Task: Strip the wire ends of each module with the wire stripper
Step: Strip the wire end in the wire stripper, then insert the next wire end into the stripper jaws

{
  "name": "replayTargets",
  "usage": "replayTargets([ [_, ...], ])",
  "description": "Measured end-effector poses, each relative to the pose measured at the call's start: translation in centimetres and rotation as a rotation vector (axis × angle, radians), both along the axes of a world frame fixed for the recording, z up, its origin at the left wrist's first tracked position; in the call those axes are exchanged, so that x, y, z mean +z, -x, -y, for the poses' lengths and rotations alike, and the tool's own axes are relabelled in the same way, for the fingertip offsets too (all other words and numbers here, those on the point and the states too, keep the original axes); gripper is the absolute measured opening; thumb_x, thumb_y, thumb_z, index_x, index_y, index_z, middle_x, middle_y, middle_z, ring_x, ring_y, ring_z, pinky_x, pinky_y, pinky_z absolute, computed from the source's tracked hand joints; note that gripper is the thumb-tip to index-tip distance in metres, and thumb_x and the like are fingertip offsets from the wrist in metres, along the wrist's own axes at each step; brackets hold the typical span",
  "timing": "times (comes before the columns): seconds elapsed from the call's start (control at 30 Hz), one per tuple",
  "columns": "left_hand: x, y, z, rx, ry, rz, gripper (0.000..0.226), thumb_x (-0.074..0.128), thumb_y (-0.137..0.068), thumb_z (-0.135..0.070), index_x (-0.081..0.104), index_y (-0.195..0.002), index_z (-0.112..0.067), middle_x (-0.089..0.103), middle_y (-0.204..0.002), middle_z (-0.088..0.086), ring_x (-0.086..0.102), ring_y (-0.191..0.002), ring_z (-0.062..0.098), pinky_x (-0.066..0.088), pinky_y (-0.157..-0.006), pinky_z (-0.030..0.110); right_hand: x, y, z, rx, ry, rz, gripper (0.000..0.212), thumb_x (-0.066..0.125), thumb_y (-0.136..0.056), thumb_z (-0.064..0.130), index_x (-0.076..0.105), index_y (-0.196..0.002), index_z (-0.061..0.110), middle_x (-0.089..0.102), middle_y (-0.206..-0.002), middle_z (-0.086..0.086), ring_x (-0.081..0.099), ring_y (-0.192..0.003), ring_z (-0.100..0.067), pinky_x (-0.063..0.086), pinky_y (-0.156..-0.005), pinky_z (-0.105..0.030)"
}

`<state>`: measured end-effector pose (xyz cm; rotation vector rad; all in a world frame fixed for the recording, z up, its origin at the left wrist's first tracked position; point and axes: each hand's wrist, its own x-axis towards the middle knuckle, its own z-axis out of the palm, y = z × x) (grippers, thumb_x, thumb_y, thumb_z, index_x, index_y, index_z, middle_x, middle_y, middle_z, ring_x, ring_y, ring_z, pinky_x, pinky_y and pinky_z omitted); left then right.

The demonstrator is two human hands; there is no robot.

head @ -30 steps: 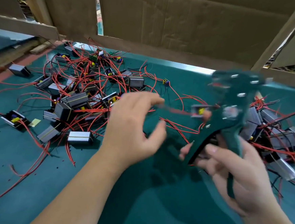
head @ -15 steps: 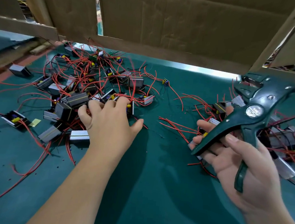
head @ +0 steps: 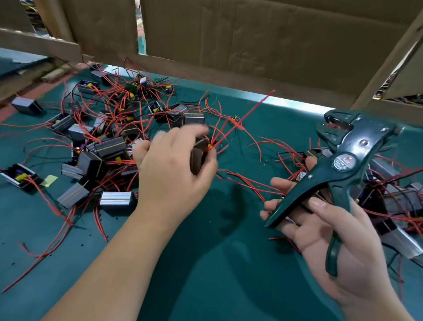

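Left of the right hand (head: 338, 236), which grips the stripper (head: 344, 165) with handles apart, the left hand (head: 174, 175) pinches a module (head: 197, 158); next, I judge, its wire (head: 249, 112) must enter the jaws.

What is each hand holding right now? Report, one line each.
Left hand: grips a dark module.
Right hand: grips the wire stripper by its handles.

Table (head: 221, 275) teal green, black specks. Wires (head: 249, 183) red, a few black. Modules (head: 117, 198) silver-grey, ribbed, yellow stripe; yellow parts inside. Wire stripper (head: 341, 175) dark green, round silver-and-red badge. Cardboard (head: 240, 36) plain brown. Tape scrap (head: 48, 180) pale yellow.
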<state>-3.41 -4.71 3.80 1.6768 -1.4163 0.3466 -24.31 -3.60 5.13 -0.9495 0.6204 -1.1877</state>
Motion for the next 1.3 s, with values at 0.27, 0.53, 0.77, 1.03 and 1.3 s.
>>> replayTargets([
  [0.27, 0.3, 0.7, 0.1, -0.356, -0.056, -0.838, 0.040, 0.042, -0.096, -0.046, 0.063, -0.070, -0.023, 0.062, -0.063, 0.002, 0.053, -0.049, 0.015, 0.043, -0.041, 0.026, 0.0, 0.3, 0.5, 0.066, -0.066, 0.060, 0.055, 0.049, -0.073, 0.013, 0.051, -0.128, 0.012, 0.064, -0.107, -0.029, 0.065, -0.080, -0.039, 0.055, -0.074, -0.052],
  [0.53, 0.5, 0.7, 0.2, -0.563, -0.060, -1.271, 0.039, 0.078, -0.070, -0.025, 0.040, -0.072, -0.018, 0.054, -0.059, -0.004, 0.061, -0.053, 0.011, 0.050, -0.046, 0.021, 0.3, 0.5, 0.6, 0.081, -0.071, 0.131, 0.075, 0.063, -0.065, 0.018, 0.044, -0.137, 0.012, 0.064, -0.108, -0.025, 0.065, -0.084, -0.037, 0.055, -0.078, -0.051],
  [0.77, 0.8, 1.0, -0.2, -0.645, -0.048, -1.172, 0.013, 0.066, -0.077, -0.030, 0.065, -0.089, -0.025, 0.070, -0.072, -0.004, 0.066, -0.069, 0.007, 0.051, -0.048, 0.022, 0.1, 0.3, 0.2, 0.326, -0.199, 0.129, 0.088, 0.083, -0.055, 0.023, 0.048, -0.135, 0.008, 0.061, -0.113, -0.031, 0.064, -0.082, -0.041, 0.053, -0.076, -0.055],
  [1.03, 0.9, 1.1, -0.6, -0.668, -0.211, -0.898, 0.013, 0.071, -0.083, -0.012, 0.076, -0.087, -0.024, 0.073, -0.071, -0.004, 0.065, -0.067, 0.006, 0.054, -0.058, 0.021, 0.4, -0.9, -0.8, 0.446, -0.148, 0.198, 0.074, 0.081, -0.063, 0.019, 0.053, -0.128, -0.001, 0.051, -0.131, -0.021, 0.062, -0.082, -0.045, 0.049, -0.077, -0.059],
  [1.3, 0.1, 1.8, -0.4, -0.689, -0.386, -0.643, 0.036, 0.076, -0.079, -0.012, 0.068, -0.104, -0.037, 0.070, -0.074, -0.012, 0.058, -0.068, 0.001, 0.046, -0.072, 0.014, -0.2, -0.7, -0.5, 0.283, -0.096, 0.070, 0.060, 0.066, -0.066, 0.007, 0.055, -0.124, -0.003, 0.059, -0.100, -0.028, 0.061, -0.083, -0.045, 0.049, -0.076, -0.060],
])
